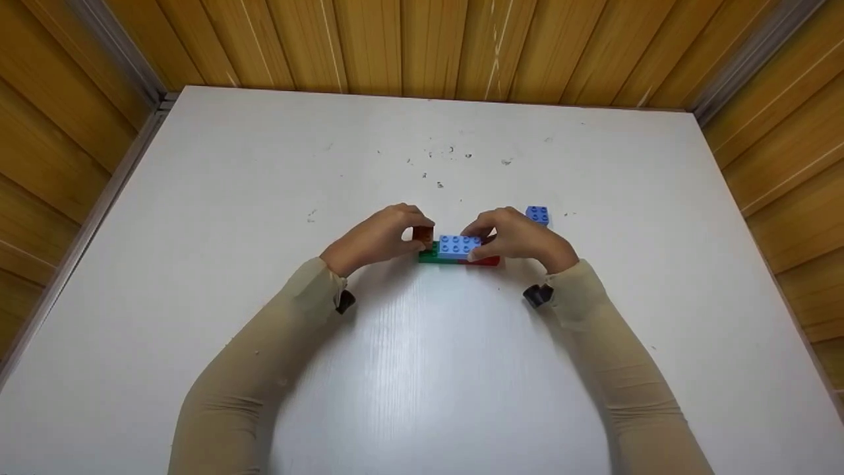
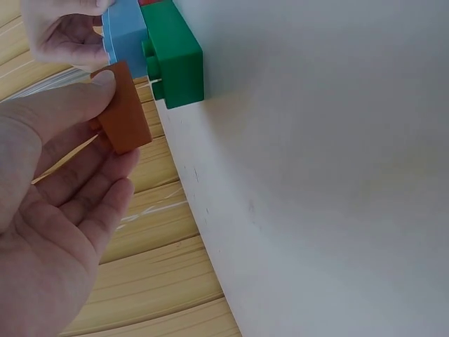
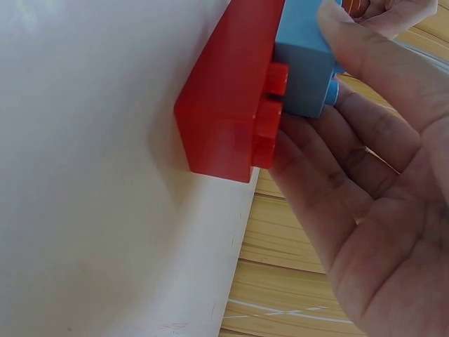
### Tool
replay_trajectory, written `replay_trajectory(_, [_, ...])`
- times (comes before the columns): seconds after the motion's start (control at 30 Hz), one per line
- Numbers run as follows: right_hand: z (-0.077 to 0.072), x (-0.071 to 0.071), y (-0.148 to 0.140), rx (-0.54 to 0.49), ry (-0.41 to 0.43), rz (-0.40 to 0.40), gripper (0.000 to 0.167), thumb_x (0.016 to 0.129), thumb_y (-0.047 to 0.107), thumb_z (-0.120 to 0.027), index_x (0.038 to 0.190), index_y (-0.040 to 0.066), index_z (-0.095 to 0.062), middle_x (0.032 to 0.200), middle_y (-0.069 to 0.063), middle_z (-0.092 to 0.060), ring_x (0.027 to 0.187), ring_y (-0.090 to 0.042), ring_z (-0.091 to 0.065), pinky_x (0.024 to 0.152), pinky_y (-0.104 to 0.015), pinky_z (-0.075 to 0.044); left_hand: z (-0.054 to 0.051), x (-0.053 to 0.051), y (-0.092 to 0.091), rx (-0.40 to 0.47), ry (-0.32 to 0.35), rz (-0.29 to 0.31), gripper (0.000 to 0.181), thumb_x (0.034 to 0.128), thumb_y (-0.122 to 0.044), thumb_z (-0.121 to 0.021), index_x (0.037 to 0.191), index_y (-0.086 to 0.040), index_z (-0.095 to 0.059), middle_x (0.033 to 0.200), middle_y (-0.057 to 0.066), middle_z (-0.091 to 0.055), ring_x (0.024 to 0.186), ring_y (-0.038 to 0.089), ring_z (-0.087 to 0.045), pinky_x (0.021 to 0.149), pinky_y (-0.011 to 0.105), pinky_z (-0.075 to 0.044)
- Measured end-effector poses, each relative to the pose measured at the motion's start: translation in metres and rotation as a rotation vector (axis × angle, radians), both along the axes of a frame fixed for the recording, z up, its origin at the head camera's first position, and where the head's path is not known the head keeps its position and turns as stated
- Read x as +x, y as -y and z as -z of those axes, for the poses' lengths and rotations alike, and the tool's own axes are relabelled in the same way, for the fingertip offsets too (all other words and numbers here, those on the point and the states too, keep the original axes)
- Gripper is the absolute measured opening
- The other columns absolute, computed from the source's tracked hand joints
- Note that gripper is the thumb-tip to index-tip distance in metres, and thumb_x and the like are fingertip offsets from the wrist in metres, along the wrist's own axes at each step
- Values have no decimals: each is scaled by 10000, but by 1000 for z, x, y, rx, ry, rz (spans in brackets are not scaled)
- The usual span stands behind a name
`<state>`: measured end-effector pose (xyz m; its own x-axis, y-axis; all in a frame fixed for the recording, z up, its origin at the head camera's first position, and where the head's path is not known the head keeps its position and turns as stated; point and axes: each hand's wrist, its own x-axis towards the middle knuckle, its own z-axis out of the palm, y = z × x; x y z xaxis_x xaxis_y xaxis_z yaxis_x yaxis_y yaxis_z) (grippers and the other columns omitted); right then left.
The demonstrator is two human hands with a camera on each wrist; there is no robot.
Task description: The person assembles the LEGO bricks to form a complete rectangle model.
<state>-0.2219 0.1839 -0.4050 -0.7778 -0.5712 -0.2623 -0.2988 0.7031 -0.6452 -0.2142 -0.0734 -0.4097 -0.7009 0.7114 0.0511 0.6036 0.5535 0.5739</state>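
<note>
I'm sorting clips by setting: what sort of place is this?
Probably a small indoor work booth: a white table bordered on three sides by wood-look panels, with metallic strips at the corners.

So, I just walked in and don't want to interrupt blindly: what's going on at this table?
Someone is handling toy bricks on a white table. Their left hand pinches an orange brick over the uncovered end of a green brick, seemingly not yet pressed on. Their right hand holds a light blue brick that sits across the green brick and a red brick. Another blue brick lies apart, just beyond the right hand.
</note>
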Motion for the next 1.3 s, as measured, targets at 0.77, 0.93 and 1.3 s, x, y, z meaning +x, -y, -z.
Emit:
replay_trajectory(0.77, [2, -1, -1, -16, -7, -14, 369, 807, 169, -775, 1156, 78, -701, 1100, -65, -687, 1030, -225, -632, 910, -391, -507, 6, 5, -4, -22, 11, 10, 199, 867, -80, -696, 1067, -78, -698, 1032, 31, -678, 978, 172, -562, 923, 328, -487])
replay_trajectory(0.93, [1, -1, 0, -9, -8, -16, 375, 807, 162, -773, 1162, 67, -697, 1107, -79, -687, 1022, -230, -636, 901, -394, -514, 6, 5, -5, -40, 20, -2, 286, 870, -84, -696, 1155, -67, -687, 1091, 53, -680, 1015, 182, -575, 943, 316, -486])
replay_trajectory(1.3, [1, -2, -1, -6, -3, -19, 378, 807, 173, -775, 1164, 75, -697, 1125, -80, -685, 1035, -229, -633, 897, -401, -517, 6, 6, -7, -43, 36, -15, 340, 871, -115, -704, 1204, -55, -671, 1111, 68, -683, 1022, 191, -586, 939, 316, -489])
